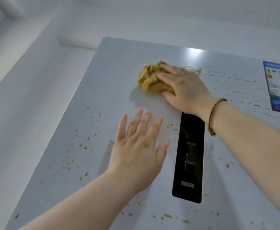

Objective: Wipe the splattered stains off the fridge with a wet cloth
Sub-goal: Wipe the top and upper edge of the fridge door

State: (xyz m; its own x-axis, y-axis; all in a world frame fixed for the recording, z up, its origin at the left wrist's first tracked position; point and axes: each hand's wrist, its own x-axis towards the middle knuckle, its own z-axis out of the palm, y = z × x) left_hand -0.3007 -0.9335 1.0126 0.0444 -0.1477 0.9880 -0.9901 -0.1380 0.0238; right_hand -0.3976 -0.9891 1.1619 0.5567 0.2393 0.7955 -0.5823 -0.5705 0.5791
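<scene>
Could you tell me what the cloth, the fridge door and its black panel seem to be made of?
Cloth: soft yellow fabric, bunched in folds. Fridge door: probably painted metal, smooth and semi-gloss, with a light reflection. Black panel: glossy glass or plastic, mirroring light.

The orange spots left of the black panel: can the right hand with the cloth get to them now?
Probably yes. The spots lie bare on the fridge door; only the left hand rests beside them.

fridge door (112, 67) bare upper left, black panel (188, 156) mid-door, label (279, 87) far right
</scene>
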